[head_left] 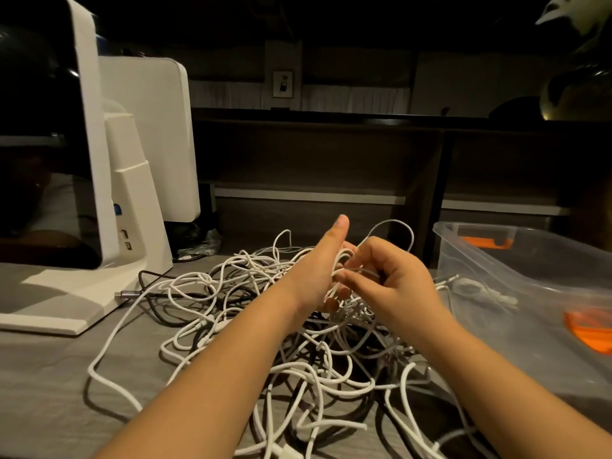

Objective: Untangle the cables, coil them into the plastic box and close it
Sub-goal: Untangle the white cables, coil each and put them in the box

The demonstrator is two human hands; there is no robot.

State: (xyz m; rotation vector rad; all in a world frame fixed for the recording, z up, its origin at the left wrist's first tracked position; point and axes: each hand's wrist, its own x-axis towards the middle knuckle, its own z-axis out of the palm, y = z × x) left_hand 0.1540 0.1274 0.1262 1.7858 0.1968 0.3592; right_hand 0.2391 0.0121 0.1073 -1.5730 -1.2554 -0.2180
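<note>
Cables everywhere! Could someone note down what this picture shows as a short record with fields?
left hand: thumb up, white cable loops wound round its fingers
right hand: fingers pinch a white strand beside the left hand
cable pile: white and black cables, tangled on the grey table
plastic box: clear, open, orange latches, right of the pile; a white coil already inside
white monitor stand: left of the pile
</note>
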